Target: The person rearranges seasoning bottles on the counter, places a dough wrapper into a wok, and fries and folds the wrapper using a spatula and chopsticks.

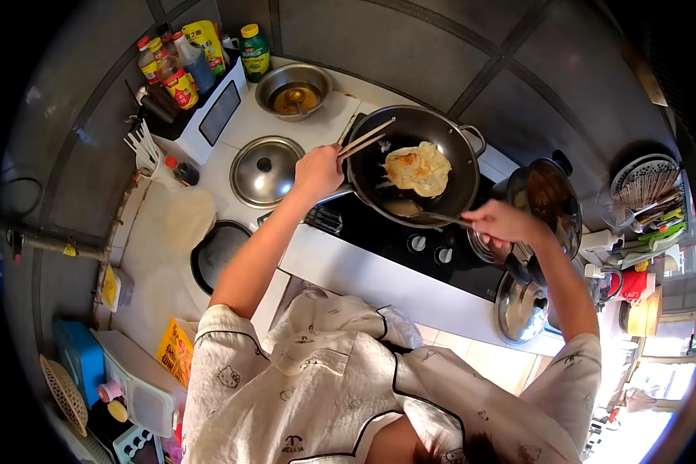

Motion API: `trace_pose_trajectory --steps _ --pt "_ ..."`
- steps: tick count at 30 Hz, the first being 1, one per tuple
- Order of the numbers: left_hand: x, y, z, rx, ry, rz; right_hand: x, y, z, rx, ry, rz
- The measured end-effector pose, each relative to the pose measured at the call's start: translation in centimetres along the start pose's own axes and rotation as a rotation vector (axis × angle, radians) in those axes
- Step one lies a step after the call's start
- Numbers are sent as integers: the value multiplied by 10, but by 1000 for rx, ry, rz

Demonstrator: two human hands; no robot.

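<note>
A dark wok (464,166) stands on the black gas stove (390,236), with a browned, egg-like flat pancake (417,168) lying inside it. My left hand (319,170) is closed around a pair of wooden chopsticks (367,138), whose tips point over the wok's left side, apart from the pancake. In my right hand (503,223) is the handle of a spatula (404,208). Its blade rests low in the wok, just below the pancake's near edge. The ends of the fingers on my right hand are partly hidden.
Left of the wok are a domed steel lid (267,172) and a steel bowl of yellowish liquid (292,91). A black round pan (216,251) lies nearer me. Sauce bottles (176,77) stand at the back left. To the right are a large pot (545,193) and another lid (522,309).
</note>
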State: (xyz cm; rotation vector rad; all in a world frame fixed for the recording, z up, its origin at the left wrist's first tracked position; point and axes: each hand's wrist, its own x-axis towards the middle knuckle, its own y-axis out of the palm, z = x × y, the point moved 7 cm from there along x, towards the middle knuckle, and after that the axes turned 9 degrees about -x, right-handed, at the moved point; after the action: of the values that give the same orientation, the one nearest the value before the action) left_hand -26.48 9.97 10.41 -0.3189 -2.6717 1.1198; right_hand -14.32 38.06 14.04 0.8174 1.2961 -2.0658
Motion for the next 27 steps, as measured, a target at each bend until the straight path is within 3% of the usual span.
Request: trace_pose_trajectory --steps 5,12,18,23,27 --pt "-12 -17 4 -134 -48 -106 52 -17 55 -129 -59 -115" --pt "-36 -35 30 -243 -111 -186 24 -14 60 -136 67 -58" --pt "-33 -30 29 -353 -89 -150 47 7 82 -287 39 -208" --pt "-39 -32 41 -426 -112 -157 23 2 77 -176 73 -138" --pt "-37 -30 37 -422 -85 -169 50 9 94 -134 35 -250"
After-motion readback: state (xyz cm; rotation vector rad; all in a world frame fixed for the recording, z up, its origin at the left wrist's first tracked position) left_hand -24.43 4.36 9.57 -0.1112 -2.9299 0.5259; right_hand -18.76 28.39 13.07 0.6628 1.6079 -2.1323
